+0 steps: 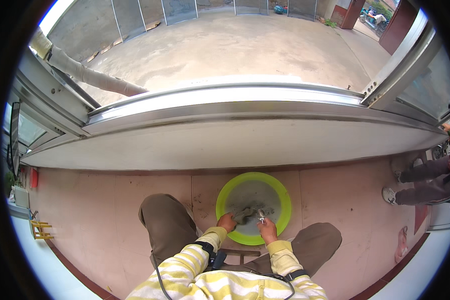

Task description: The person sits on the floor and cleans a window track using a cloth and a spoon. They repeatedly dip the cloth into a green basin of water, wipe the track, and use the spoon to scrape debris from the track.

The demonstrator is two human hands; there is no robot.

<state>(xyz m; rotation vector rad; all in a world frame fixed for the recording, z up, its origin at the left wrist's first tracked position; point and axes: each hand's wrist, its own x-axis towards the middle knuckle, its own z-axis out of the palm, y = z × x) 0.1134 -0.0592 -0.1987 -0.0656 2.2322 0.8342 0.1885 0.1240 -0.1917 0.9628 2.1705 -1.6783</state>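
Observation:
A lime-green plastic basin [222, 195] stands on the floor between my knees, with cloudy grey water [247, 193] and dark bits in it. At its left side my left hand [227, 222] grips one end of a knobbly grey-brown item [243, 215]; its exact kind is unclear. My right hand [267, 229] is inside the basin's near right rim, closed around the handle of a metal spoon [261, 214]. The spoon's bowl points away from me, just right of the grey-brown item. Whether the two touch cannot be made out.
A low white wall [195, 144] with a metal window sill [225, 107] lies beyond the basin. At the right stands another person [423, 180]. A pink plastic bag [401, 245] lies on the tiled floor [108, 217]. Far left are a small yellow stool [41, 229] and a red container [33, 177].

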